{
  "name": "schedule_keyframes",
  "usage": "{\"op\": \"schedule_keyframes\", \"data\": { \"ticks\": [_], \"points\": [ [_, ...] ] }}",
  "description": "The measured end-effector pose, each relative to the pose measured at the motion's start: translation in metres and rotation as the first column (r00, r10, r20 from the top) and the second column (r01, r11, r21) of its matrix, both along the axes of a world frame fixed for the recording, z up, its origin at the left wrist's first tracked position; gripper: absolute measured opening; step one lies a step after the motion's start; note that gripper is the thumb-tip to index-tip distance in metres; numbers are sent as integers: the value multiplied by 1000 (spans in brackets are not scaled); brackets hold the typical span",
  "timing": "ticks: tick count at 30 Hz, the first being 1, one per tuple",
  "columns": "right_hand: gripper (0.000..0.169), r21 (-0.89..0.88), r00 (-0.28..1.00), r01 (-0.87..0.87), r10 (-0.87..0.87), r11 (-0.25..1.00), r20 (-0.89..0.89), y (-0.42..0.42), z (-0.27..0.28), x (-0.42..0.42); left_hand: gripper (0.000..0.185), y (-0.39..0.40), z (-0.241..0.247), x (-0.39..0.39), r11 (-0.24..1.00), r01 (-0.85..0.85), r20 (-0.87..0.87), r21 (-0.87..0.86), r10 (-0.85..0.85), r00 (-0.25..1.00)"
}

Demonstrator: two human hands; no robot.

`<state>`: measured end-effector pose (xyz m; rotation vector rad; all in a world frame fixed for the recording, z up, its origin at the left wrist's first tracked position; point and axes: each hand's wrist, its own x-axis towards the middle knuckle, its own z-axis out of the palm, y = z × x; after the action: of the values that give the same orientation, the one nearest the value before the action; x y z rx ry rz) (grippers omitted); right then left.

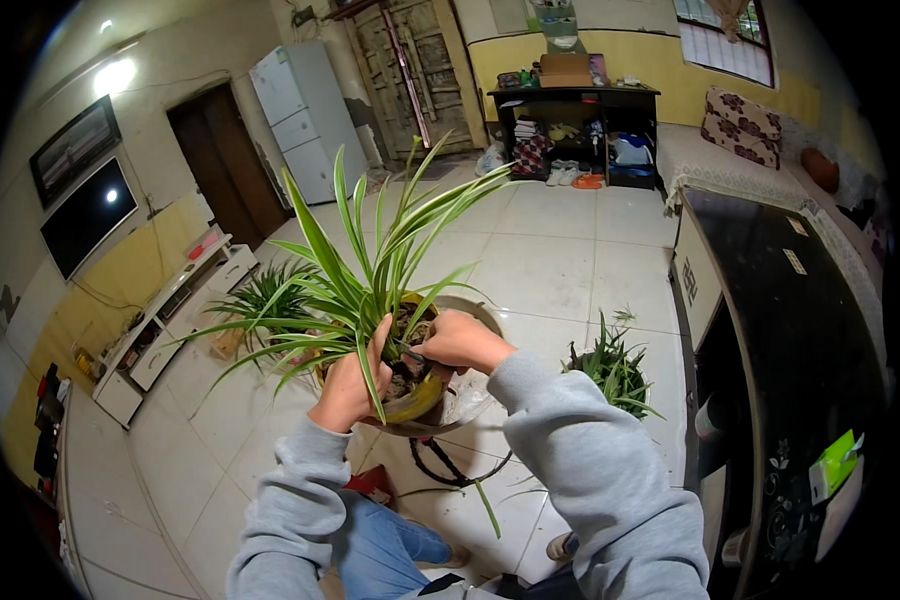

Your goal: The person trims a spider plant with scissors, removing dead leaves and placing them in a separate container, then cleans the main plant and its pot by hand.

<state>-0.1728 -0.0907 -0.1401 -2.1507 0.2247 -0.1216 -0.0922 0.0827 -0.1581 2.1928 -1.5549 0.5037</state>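
A spider plant (379, 285) with striped green and white leaves grows in a yellow pot (412, 405), which sits in a wide shallow basin (469, 409) on a stand. My left hand (352, 382) is at the plant's base on the near left side, its index finger raised against the leaves; whether it grips them is hidden. My right hand (461, 343) reaches over the pot's soil (401, 379) from the right, fingers closed on a small dark object (412, 355) whose kind I cannot tell.
Another potted plant (615, 375) stands on the floor at right, and a leafy plant (266, 296) stands behind at left. A black-topped cabinet (780, 300) runs along the right side. Cut leaves (487, 510) lie near my feet. A low white cabinet (154, 352) lines the left wall.
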Motion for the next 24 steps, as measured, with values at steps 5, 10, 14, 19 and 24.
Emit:
{"op": "schedule_keyframes", "data": {
  "ticks": [5,10,14,19,24],
  "points": [
    [28,18,991,-16,19,1000,-133,-4,7,-13,68,2,1,-3,996,-76,-13,49,77,997],
    [27,-7,990,-4,3,1000,-138,-1,3,-2,69,5,-1,-1,992,-96,-36,87,99,994],
    [34,-11,994,9,-10,1000,-113,4,12,-3,69,7,-3,2,998,-53,0,32,53,999],
    [35,-52,994,-3,-3,999,-112,6,18,-5,65,6,9,-8,972,-153,-175,176,184,967],
    [27,-75,999,43,-45,996,-20,4,2,8,67,2,3,-2,999,-37,-13,12,37,999]
  ]
}}
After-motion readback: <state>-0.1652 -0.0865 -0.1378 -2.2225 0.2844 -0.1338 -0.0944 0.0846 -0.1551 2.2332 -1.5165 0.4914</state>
